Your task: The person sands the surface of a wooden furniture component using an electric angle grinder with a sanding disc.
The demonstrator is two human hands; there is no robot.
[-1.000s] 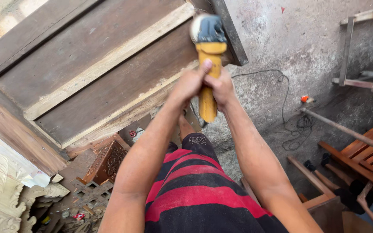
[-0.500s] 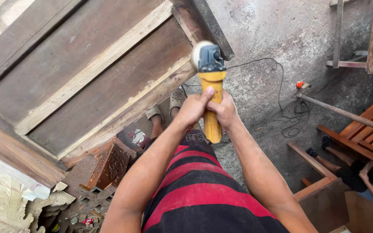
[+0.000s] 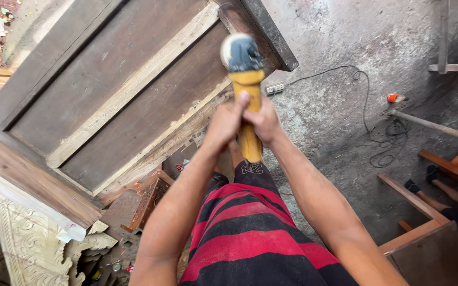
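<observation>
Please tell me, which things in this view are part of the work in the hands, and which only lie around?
In use: yellow angle grinder, left hand, right hand, wooden door panel.
Lying about: power strip, black cable, carved wooden piece, orange object.

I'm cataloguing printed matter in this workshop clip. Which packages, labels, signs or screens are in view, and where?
Printed sheet or flat package: on the floor just under the big wooden panel's lower edge, left of the hands; dark with white and red patches, partly hidden.
Marking on the dark shorts: pale, just below the yellow grinder.
No signs or screens.
</observation>
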